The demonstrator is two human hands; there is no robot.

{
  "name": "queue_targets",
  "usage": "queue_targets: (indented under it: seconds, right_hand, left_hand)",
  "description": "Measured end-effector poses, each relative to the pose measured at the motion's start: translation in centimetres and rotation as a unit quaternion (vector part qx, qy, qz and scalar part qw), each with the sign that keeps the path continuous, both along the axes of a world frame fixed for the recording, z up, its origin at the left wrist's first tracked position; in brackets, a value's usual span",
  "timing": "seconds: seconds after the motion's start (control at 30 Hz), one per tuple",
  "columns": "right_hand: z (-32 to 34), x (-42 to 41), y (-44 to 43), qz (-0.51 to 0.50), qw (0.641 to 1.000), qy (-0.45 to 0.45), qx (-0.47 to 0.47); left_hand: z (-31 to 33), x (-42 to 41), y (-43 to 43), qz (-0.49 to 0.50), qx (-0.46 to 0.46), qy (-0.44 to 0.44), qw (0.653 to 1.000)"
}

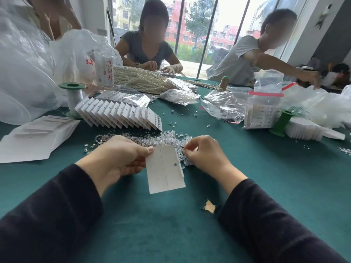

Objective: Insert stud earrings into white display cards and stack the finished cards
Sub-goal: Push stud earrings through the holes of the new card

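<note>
My left hand point(117, 158) pinches the top left corner of a white display card point(164, 169), held tilted just above the green table point(266, 177). The card has a round hang hole near its right edge and rows of small slits. My right hand point(207, 156) is at the card's upper right corner, fingertips pinched together over a heap of clear stud earrings point(152, 139); whether it holds a stud is too small to tell. A fanned row of finished cards point(117, 114) leans behind the heap.
Flat white cards point(36, 139) lie at the left, with a green spool point(73, 97) behind. Pearl strands point(138, 78), plastic bags point(222, 105) and a second green spool point(281, 122) sit across the table. Two people work opposite. The cloth has a tear point(209, 205).
</note>
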State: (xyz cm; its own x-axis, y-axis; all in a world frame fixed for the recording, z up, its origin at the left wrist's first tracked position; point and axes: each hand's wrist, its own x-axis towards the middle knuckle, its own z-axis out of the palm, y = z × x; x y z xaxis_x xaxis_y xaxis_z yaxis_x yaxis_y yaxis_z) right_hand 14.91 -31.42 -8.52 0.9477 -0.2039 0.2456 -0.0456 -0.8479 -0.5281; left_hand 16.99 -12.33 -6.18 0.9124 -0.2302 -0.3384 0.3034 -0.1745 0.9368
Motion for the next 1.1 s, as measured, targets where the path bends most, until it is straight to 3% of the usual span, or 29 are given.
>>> queue_targets:
  seconds: [0.2,0.33,0.47,0.73,0.97,1.1]
  right_hand:
    - [0.2,0.7,0.2,-0.044,0.998,0.049,0.025]
    - [0.2,0.7,0.5,-0.046,0.999,-0.002,-0.009]
    - [0.7,0.3,0.3,-0.052,0.995,-0.073,0.031]
    - [1.0,-0.5,0.9,-0.009,0.986,-0.043,0.159]
    - [1.5,-1.4,2.4,0.030,0.982,-0.111,0.147]
    - [0.7,-1.8,4.3,0.089,0.983,-0.136,0.080]
  left_hand:
    - [-0.4,-0.4,-0.7,-0.026,-0.004,-0.014,1.000]
    - [-0.4,-0.4,-0.8,-0.035,-0.006,-0.013,0.999]
    - [-0.6,-0.4,-1.0,-0.032,-0.025,-0.009,0.999]
    - [-1.0,-0.4,-1.4,-0.019,-0.045,-0.010,0.999]
    - [-1.4,-0.4,-1.7,-0.006,-0.051,-0.024,0.998]
    - [-1.6,-0.6,-1.8,-0.005,-0.047,-0.038,0.998]
